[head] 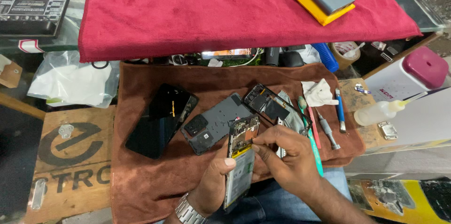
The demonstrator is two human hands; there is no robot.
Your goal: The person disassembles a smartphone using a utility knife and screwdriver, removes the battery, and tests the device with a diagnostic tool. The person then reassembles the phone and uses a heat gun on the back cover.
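Head view: a person works over a brown cloth [150,186] on their lap.
Left hand [213,179]: it grips an opened phone [240,160] from below, thumb on its side, holding it up on its edge.
Right hand [284,156]: its fingertips [256,147] pinch tight at the phone's top part; I cannot tell what they hold.
Phone: it is above the cloth, between both hands.
Close by: a grey back cover [213,123], a black screen [159,120], screwdrivers [327,127], a small squeeze bottle [376,112].
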